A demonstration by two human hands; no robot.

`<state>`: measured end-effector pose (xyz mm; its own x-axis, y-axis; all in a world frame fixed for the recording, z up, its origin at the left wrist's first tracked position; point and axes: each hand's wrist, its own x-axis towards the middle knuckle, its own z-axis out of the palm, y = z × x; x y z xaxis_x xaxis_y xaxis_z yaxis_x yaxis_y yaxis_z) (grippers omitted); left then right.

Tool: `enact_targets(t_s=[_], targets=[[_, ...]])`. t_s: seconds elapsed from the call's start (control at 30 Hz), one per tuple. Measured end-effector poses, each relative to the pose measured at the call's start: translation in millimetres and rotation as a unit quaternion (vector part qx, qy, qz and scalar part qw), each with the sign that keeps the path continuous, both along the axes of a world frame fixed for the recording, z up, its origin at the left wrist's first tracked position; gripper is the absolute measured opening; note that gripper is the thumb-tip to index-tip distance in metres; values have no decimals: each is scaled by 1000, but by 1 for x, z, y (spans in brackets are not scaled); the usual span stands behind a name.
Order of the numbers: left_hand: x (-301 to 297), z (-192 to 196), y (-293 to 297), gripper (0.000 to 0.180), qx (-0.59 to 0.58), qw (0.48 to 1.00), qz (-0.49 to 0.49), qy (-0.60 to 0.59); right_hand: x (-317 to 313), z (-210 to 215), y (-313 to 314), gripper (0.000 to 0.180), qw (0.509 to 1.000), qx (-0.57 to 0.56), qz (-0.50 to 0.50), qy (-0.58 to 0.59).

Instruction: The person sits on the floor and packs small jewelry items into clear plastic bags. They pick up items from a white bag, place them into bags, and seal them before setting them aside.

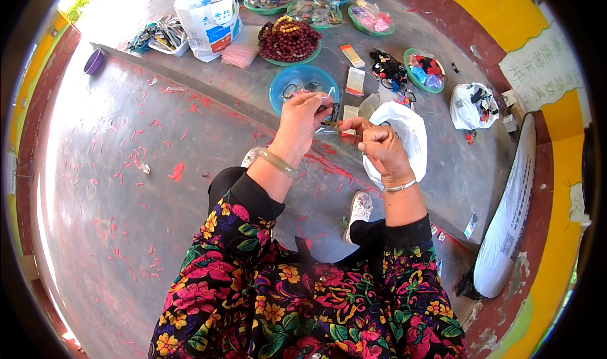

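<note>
My left hand (305, 115), with a pale bangle on its wrist, pinches what looks like a small clear plastic bag (327, 131). Close by on its right, my right hand (380, 145) has its fingers curled and the index finger and thumb drawn together near the bag. What sits between those fingertips is too small to tell. Just beyond my hands stands a blue plastic basin (275, 88) with dark bands or loops inside, partly hidden by my left hand. A white plastic bag (412, 145) stands open beside and beneath my right hand.
Dark red bead strings (288, 43) fill a green basin ahead. Left of them are pink plastic sleeves (240, 54), a white printed bag (207, 18) and a purple bowl (94, 62). Small boxes (355, 81) and black hair ties (388, 67) lie right. A raised step edge (208, 91) crosses the floor.
</note>
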<state>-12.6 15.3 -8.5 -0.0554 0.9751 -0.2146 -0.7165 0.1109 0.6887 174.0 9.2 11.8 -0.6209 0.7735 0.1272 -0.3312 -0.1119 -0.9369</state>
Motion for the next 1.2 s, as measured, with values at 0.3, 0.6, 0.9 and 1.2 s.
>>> enact_targets(t_s=[0.3,0.6,0.9,1.2], targets=[[-2,0,0,12,-10,1000,9,13,-3,8,-6,30,992,-28,95,-78],[0,-6,2,14,-7,1000,7,13,-1,-45,6,24,911,44,172,-372],[0,-4,1,14,2,1000,13,2,4,-18,9,18,982,-17,56,-181],[4,-4,-1,14,12,1000,-8,10,14,-8,10,19,996,-83,-19,-24]])
